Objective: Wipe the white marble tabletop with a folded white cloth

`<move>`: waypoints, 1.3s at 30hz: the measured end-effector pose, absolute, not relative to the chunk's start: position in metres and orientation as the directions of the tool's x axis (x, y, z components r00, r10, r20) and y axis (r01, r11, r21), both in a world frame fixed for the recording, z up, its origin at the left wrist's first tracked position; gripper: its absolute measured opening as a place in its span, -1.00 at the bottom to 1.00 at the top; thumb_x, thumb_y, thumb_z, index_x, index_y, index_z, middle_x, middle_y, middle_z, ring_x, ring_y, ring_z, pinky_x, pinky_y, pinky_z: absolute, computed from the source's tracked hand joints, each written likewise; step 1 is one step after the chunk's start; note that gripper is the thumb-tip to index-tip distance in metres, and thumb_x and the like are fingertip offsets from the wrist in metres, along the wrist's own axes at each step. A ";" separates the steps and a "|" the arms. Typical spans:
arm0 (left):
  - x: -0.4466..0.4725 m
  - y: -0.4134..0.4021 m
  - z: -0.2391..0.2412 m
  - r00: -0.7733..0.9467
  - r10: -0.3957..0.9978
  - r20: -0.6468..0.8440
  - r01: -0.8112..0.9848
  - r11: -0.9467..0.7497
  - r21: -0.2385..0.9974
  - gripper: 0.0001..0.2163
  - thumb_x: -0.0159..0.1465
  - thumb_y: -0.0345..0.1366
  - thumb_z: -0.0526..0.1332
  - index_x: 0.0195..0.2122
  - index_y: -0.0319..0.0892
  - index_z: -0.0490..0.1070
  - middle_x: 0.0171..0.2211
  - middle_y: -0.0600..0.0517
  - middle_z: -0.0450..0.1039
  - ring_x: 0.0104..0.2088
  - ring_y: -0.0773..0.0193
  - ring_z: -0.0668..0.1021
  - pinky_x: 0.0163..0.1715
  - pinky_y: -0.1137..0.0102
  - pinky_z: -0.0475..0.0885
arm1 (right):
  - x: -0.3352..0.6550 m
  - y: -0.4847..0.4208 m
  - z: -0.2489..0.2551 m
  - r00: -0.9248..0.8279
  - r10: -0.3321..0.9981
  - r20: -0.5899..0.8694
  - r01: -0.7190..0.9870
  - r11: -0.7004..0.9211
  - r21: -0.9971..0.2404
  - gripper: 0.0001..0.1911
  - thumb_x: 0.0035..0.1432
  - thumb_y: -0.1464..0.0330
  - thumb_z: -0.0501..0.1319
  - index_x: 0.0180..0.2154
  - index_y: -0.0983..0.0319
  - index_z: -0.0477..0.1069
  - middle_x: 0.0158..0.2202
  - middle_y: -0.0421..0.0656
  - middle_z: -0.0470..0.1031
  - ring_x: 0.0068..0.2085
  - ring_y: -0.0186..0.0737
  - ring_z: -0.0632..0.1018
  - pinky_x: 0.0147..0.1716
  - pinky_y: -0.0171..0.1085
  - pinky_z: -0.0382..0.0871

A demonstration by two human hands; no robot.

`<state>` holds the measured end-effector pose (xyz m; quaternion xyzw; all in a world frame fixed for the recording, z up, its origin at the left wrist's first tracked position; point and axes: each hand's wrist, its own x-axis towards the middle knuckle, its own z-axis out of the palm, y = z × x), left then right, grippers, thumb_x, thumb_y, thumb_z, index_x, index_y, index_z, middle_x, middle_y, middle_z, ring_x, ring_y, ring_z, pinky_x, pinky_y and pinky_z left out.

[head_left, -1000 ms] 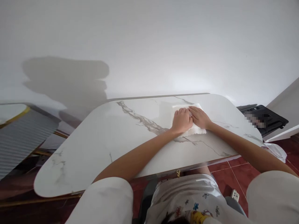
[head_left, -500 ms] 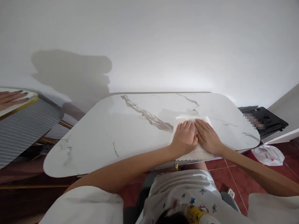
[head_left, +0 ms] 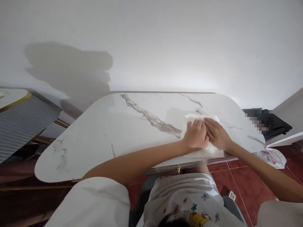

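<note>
Two bare hands lay palm-down side by side, right of the frame's centre, on a thin, soft, white cloth [head_left: 214, 152] with a finely uneven lower edge. The left hand [head_left: 196, 135] had its fingers bent; the right hand [head_left: 218, 135] lay flatter, its fingers stretched toward the other. Both pressed the cloth from above, hiding its middle, and with the palms unseen it was impossible to tell whether either grip was clamped on the fabric or merely rested there. The cloth lay near the front edge of a glossy white, grey-veined, marble-patterned counter [head_left: 87, 145] with rounded corners, partly covered along its front by the left forearm.

At far left, a grey, vertically ribbed cabinet side [head_left: 26, 126] was cut off by the frame, under a white top with a yellow-gold rim; the shapes beneath it sank into darkness. At the right, a black, hard-looking object [head_left: 281, 126] was partly masked by pixel blocks, so its kind stayed unclear. Below it, a crinkled, translucent white plastic bag [head_left: 276, 158] half showed past the counter's corner, its contents hard to make out. A small gold-coloured metal knob [head_left: 178, 169] showed at lower centre, above a white garment [head_left: 189, 186] printed with small coloured figures, partly hidden by a dark, blurred shape at the bottom edge.
</note>
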<state>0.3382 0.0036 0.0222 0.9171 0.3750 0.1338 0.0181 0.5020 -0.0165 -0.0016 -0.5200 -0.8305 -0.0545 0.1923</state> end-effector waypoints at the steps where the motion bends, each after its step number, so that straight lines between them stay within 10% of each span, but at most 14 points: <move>1: 0.341 0.014 0.022 0.676 0.697 0.241 0.687 -0.714 0.138 -0.57 0.27 -0.31 0.01 0.10 -0.48 0.31 0.08 -0.34 0.38 0.08 -0.10 0.38 -0.02 -0.01 0.31 | 0.505 -0.005 -0.002 -0.390 0.846 0.364 0.885 0.454 -0.108 -0.49 0.31 0.34 -0.12 0.19 0.36 0.27 0.23 0.11 0.34 0.26 0.05 0.33 0.23 0.10 0.25; 24: 0.372 0.205 0.019 0.536 0.795 0.285 0.717 -0.607 0.343 -0.70 0.34 -0.37 -0.05 0.00 -0.32 0.35 0.04 -0.24 0.40 0.15 -0.02 0.32 0.14 0.10 0.17 | 0.533 0.213 0.002 -0.297 0.901 0.316 0.885 0.384 -0.265 -0.48 0.30 0.27 -0.09 0.19 0.27 0.31 0.27 -0.04 0.31 0.27 0.05 0.31 0.27 0.06 0.16; 39: 0.374 0.229 0.018 0.546 0.769 0.333 0.726 -0.633 0.271 -0.67 0.32 -0.37 -0.04 0.02 -0.33 0.38 0.03 -0.21 0.46 0.09 0.00 0.41 0.10 0.17 0.23 | 0.530 0.235 0.002 -0.272 0.908 0.318 0.908 0.351 -0.227 -0.50 0.24 0.38 -0.10 0.14 0.36 0.33 0.23 0.03 0.36 0.22 -0.04 0.35 0.25 -0.05 0.17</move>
